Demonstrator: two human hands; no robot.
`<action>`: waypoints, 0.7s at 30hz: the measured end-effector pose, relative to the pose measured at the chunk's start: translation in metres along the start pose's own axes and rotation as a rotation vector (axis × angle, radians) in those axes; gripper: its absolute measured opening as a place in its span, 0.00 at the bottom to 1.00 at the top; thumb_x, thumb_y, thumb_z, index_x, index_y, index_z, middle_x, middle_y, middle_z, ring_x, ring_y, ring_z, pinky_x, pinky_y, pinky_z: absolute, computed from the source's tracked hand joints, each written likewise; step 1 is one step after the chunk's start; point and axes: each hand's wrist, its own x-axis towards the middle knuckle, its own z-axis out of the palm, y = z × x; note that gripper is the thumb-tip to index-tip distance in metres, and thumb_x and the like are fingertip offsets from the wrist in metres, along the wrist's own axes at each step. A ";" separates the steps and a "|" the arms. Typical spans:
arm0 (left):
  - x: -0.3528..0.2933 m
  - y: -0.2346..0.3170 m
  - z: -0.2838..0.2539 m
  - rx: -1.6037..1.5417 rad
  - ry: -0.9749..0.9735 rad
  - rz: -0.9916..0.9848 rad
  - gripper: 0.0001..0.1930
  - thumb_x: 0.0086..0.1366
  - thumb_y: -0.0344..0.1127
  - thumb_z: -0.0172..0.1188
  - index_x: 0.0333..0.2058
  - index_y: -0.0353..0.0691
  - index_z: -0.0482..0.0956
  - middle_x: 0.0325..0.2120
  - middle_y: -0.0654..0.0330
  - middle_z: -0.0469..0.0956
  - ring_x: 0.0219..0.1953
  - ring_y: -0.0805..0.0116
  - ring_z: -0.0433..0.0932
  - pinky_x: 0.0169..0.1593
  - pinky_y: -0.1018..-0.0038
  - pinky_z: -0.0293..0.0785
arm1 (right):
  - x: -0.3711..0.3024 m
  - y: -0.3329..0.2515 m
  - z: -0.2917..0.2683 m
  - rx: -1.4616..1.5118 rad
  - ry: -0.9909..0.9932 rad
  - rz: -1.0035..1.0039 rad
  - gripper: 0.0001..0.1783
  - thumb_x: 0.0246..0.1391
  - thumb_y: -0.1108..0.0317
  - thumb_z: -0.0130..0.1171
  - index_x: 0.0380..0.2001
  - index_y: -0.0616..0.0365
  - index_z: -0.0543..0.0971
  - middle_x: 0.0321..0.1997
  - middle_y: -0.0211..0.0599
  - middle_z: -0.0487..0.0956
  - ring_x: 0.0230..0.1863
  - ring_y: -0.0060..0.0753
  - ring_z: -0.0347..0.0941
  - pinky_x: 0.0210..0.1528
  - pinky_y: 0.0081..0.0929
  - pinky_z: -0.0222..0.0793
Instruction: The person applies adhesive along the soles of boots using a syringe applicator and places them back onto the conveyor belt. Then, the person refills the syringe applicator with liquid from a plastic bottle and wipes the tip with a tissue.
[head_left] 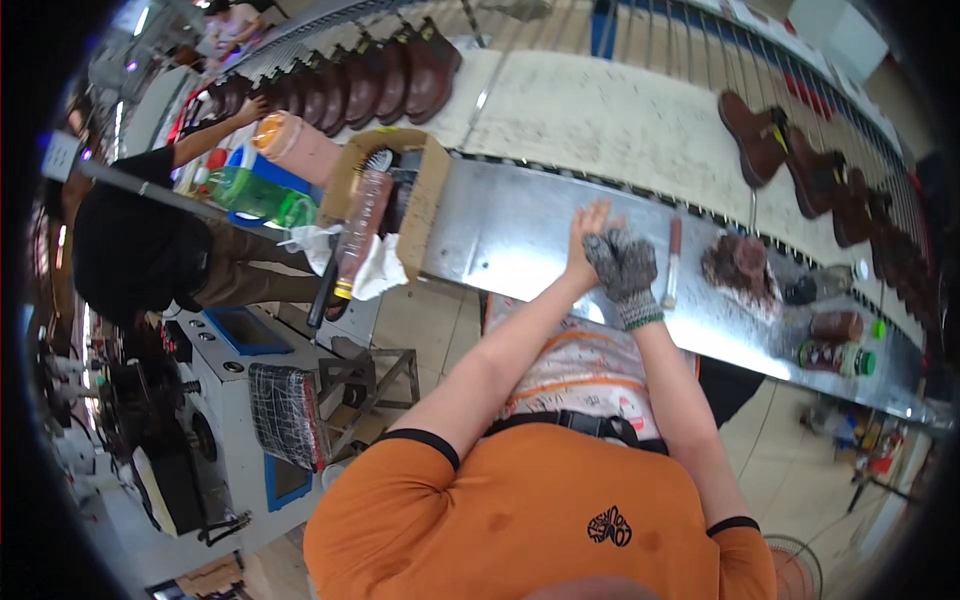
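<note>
My bare left hand (pixel 583 245) is over the metal bench top (pixel 500 220), its fingers stretched out. Against it rests my right hand (pixel 624 268), in a grey knitted glove with a green cuff. The gloved fingers are slightly blurred, and I cannot tell how far they are bent. No object shows between the two hands. Just right of the glove lies a slim tool (pixel 673 260) with a reddish-brown handle and a pale end. Farther right, a matted brown wad (pixel 742 265) sits on white material.
Brown boots (pixel 390 75) line the conveyor's (pixel 570 100) far left, with more boots (pixel 755 140) at right. A cardboard box (pixel 432 190) holds a brush and bottle. Bottles (pixel 835 357) stand at the bench's right end. Left, a person in black (pixel 135 230) reaches toward boots.
</note>
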 end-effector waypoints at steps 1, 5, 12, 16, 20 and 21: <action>0.001 0.001 -0.006 -0.069 -0.025 -0.051 0.21 0.58 0.42 0.54 0.51 0.47 0.73 0.59 0.46 0.61 0.61 0.46 0.58 0.62 0.51 0.50 | -0.010 0.006 0.008 0.120 -0.150 0.156 0.13 0.51 0.60 0.54 0.39 0.50 0.76 0.36 0.41 0.77 0.33 0.47 0.73 0.34 0.43 0.64; -0.010 -0.003 -0.015 -0.054 -0.080 -0.084 0.20 0.59 0.40 0.55 0.50 0.45 0.73 0.60 0.46 0.58 0.64 0.47 0.53 0.64 0.54 0.47 | -0.027 0.006 0.017 0.172 -0.290 0.214 0.16 0.53 0.52 0.50 0.28 0.54 0.76 0.28 0.45 0.77 0.30 0.51 0.73 0.33 0.46 0.65; 0.020 -0.005 -0.044 -0.398 0.002 -0.338 0.12 0.56 0.34 0.57 0.40 0.41 0.79 0.45 0.52 0.76 0.52 0.55 0.72 0.55 0.66 0.66 | -0.012 0.011 0.010 0.272 -0.171 0.412 0.17 0.55 0.52 0.49 0.33 0.54 0.78 0.33 0.44 0.78 0.36 0.50 0.74 0.39 0.43 0.67; 0.074 0.013 -0.080 -0.481 0.173 -0.387 0.07 0.55 0.30 0.58 0.31 0.35 0.80 0.29 0.53 0.81 0.34 0.56 0.80 0.39 0.68 0.75 | 0.018 0.013 0.008 0.364 -0.069 0.429 0.16 0.56 0.55 0.49 0.38 0.54 0.77 0.39 0.48 0.78 0.40 0.52 0.74 0.43 0.41 0.68; 0.125 0.066 -0.086 -0.805 0.197 -0.271 0.07 0.55 0.33 0.57 0.30 0.37 0.80 0.30 0.52 0.80 0.32 0.58 0.79 0.35 0.69 0.74 | 0.025 0.049 0.053 0.171 -0.449 0.349 0.25 0.57 0.53 0.48 0.56 0.50 0.64 0.61 0.42 0.65 0.61 0.37 0.61 0.60 0.34 0.54; 0.131 0.076 -0.086 -0.828 0.213 -0.218 0.07 0.55 0.33 0.57 0.30 0.37 0.80 0.29 0.52 0.80 0.31 0.59 0.79 0.34 0.70 0.74 | -0.080 0.043 0.031 0.164 -0.454 0.349 0.25 0.57 0.53 0.48 0.56 0.50 0.64 0.61 0.42 0.65 0.61 0.37 0.61 0.60 0.34 0.54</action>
